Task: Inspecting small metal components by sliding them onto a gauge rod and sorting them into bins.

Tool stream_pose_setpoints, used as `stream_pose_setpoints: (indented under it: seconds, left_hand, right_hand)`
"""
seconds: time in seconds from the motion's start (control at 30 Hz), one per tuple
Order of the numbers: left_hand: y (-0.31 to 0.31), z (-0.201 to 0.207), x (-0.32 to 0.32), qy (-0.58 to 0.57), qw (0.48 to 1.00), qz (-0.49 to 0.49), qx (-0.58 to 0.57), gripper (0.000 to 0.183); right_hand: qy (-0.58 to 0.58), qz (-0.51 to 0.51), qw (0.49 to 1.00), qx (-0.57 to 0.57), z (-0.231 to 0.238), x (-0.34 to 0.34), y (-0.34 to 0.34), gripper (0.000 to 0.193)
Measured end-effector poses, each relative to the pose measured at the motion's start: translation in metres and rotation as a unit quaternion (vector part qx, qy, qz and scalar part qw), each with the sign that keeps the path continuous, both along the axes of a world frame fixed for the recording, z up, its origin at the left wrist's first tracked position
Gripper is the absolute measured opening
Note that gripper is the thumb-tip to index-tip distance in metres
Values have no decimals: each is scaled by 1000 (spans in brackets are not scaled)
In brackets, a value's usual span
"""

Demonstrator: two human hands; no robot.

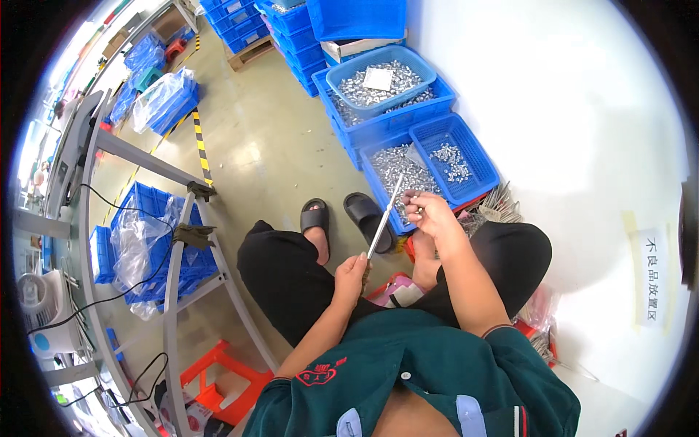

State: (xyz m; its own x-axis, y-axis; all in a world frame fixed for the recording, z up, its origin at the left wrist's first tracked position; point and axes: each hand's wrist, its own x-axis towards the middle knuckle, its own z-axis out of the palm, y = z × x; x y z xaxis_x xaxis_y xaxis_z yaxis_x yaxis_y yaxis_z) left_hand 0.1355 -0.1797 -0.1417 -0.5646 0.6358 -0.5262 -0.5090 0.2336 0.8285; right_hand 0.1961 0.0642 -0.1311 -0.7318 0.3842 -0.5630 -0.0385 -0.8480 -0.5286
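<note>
One slim, straight silver metal rod (379, 233), held aslant

The person's left hand (351, 277) is closed around the rod's near end, thumb laid along it, with the forearm rising from the lower left. From that fist the rod slants up and rightward, its far tip showing against the long blue plastic bin (379, 155) of small silver metal parts (408, 172).

Farther out from the body, the right hand (429, 213) comes in beside the rod's upper half, elbow bent, forearm leaning inward. Its fingers curl toward the thumb; I cannot tell whether they pinch a small part or touch the rod.

Both arms work between knees spread wide in black cloth trousers (287, 273). Past the right hand, a smaller blue plastic basket (477, 182) holds a scattering of silver pieces. Behind stands a light-blue oval tub (342, 103), heaped with metal parts and topped by a square white card (378, 79). Two black slide sandals (314, 216) rest on the floor (269, 153).
</note>
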Motion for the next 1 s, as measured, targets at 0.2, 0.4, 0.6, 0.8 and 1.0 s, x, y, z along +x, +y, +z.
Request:
stream_pose_setpoints:
  seconds: [0.2, 0.4, 0.6, 0.8, 1.0]
  left_hand:
    - [-2, -4, 3, 27, 1000, -2, 1, 32]
    - [-4, -3, 3, 27, 999, -9, 15, 32]
    - [-4, -3, 4, 55, 998, -37, -6, 34]
    - [-6, -7, 3, 69, 997, -40, 0, 32]
    - [-6, -11, 5, 93, 995, -46, -7, 32]
  right_hand:
    - [-7, -5, 998, 60, 15, -3, 8, 16]
    - [49, -73, 995, -35, 31, -5, 8, 22]
    - [97, -16, 995, 16, 28, 1, 13, 25]
    - [72, 11, 996, 51, 37, 0, 11, 20]
    - [-27, 59, 974, 218, 51, 3, 18, 18]
